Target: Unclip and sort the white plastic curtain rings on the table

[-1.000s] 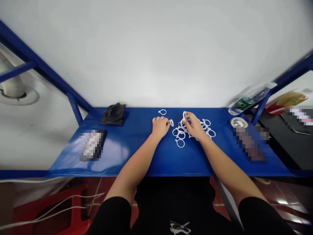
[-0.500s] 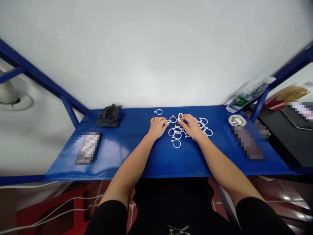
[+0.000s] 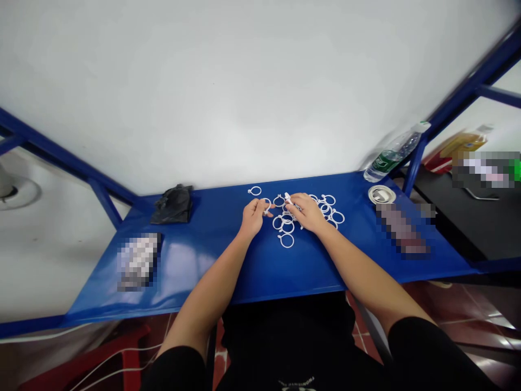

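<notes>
White curtain rings [image 3: 287, 240], each with a small eyelet, lie in a loose pile on the blue tabletop [image 3: 211, 255]. My left hand [image 3: 254, 217] pinches one ring [image 3: 267, 206] at the left side of the pile. Over the pile's middle, my right hand [image 3: 306, 210] is closed on another white ring [image 3: 287, 197], seen nearly edge-on at the fingertips. One single ring [image 3: 255, 191] lies apart, behind my left hand. Part of the pile is hidden under my right hand.
A crumpled black plastic bag [image 3: 173, 204] and a blurred-out item [image 3: 140, 260] lie on the left. At the right are a leaning water bottle [image 3: 388, 160], a coiled white cable [image 3: 381, 194] and another blurred-out item [image 3: 402, 228]. A white wall backs the table.
My left hand has turned, bringing its ring more upright and into fuller view. My right hand still holds its ring, now tilted differently. The whole view has shifted and tilted slightly.
</notes>
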Motion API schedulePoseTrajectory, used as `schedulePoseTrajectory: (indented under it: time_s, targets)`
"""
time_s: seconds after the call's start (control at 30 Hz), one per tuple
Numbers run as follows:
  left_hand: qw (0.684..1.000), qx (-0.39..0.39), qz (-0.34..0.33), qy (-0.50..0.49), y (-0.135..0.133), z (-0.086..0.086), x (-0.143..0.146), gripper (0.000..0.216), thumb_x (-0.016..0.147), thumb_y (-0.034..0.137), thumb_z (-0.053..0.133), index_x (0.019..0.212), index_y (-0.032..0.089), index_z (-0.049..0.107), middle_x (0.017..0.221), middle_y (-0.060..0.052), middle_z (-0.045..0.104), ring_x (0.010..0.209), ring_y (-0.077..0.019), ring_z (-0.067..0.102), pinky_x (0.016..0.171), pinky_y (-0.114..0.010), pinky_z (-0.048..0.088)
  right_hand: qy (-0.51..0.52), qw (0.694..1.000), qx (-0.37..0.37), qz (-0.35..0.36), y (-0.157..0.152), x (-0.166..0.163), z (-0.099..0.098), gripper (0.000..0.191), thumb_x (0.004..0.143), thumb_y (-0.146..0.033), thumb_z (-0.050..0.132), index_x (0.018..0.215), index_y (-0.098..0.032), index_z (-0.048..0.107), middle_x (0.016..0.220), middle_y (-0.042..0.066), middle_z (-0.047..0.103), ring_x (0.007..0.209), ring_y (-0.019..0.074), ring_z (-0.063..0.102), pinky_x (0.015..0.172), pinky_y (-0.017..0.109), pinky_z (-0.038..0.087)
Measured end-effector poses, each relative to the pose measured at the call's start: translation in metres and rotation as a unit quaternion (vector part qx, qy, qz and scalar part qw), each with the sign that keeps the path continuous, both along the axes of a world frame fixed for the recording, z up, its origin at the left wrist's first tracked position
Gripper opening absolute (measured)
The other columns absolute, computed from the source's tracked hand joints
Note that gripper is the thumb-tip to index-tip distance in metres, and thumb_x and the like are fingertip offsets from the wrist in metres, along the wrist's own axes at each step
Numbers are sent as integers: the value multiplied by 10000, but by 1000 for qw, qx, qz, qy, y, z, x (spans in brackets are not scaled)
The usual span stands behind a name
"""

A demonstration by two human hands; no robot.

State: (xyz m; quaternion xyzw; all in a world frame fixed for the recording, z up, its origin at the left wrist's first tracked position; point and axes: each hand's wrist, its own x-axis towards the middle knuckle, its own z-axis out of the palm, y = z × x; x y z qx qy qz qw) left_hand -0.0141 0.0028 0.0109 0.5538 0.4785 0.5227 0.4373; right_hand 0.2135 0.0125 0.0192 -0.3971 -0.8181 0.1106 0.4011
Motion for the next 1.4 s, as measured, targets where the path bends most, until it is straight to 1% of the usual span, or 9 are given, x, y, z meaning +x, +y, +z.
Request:
schedulePoseTrajectory:
  time_s: [0.2, 0.33, 0.4, 0.47, 0.57, 0.7, 0.87, 1.1, 1.4]
  targets:
    - [999, -1, 37, -17, 5, -2, -2, 427, 957, 537, 640, 728, 177, 632, 601, -1, 644, 524, -109, 578, 591, -244, 467, 22, 1000, 9, -3, -3, -1, 1, 352, 1034, -417, 593, 742, -227, 647, 1402, 126, 673, 1251, 303, 653, 1041, 525, 533]
    - [998, -12, 46, -37, 11, -11, -3, 199, 837, 358, 755, 812, 181, 669, 654, 26, 641, 587, -107, 593, 625, -236, 492, 45, 999, -21, -21, -7, -3, 1, 346, 945, -405, 694, 680, -238, 548, 995, 80, 761, 882, 240, 716, 808, 415, 574]
    - [998, -21, 46, -42, 14, -16, -3, 193, 777, 267, 777, 936, 184, 709, 816, -1, 719, 635, -108, 617, 639, -242, 513, 60, 996, -59, -45, -10, -4, 1, 235, 897, -386, 725, 786, -247, 572, 816, 27, 707, 717, 206, 667, 668, 358, 537]
    - [998, -24, 47, -35, 16, -21, -3, 330, 771, 226, 768, 1097, 192, 734, 1021, -50, 766, 693, -119, 649, 659, -256, 537, 76, 992, -83, -51, -11, -5, 2, 211, 880, -366, 721, 1016, -244, 615, 826, 13, 694, 682, 198, 646, 594, 329, 504]
    - [998, -22, 51, -23, 18, -26, -4, 419, 837, 266, 740, 1250, 202, 724, 1186, -99, 763, 769, -147, 691, 698, -285, 580, 68, 996, -51, -23, -9, -4, 3, 336, 926, -321, 642, 1248, -231, 608, 975, 63, 722, 815, 228, 682, 670, 358, 545]
    - [999, -3, 49, -6, 17, -27, -5, 409, 910, 370, 717, 1283, 200, 721, 1176, -106, 773, 793, -162, 714, 725, -303, 600, 37, 999, -4, 6, -6, -2, 4, 268, 1021, -262, 491, 1221, -237, 669, 1036, 87, 737, 961, 251, 690, 872, 433, 555]
    - [1000, 18, 23, 6, 13, -26, -3, 409, 910, 399, 720, 1259, 186, 728, 960, -67, 789, 696, -140, 692, 724, -307, 598, 53, 998, -12, -22, -6, -1, 4, 270, 1036, -333, 509, 1213, -228, 684, 983, 78, 727, 851, 236, 673, 791, 395, 544]
    - [999, 15, 38, 4, 13, -24, 0, 445, 841, 462, 788, 1181, 176, 762, 989, -63, 799, 716, -150, 694, 717, -317, 607, 66, 997, -28, -42, -6, -2, 4, 202, 1013, -290, 492, 938, -233, 671, 883, 57, 709, 830, 229, 664, 788, 378, 515]
    - [999, 18, 26, -15, 10, -19, 2, 439, 815, 495, 810, 1117, 182, 755, 974, -71, 807, 651, -136, 680, 650, -306, 595, 46, 998, -15, -41, 0, -2, 8, 192, 1017, -255, 451, 911, -243, 611, 914, 82, 688, 890, 253, 639, 848, 420, 510]
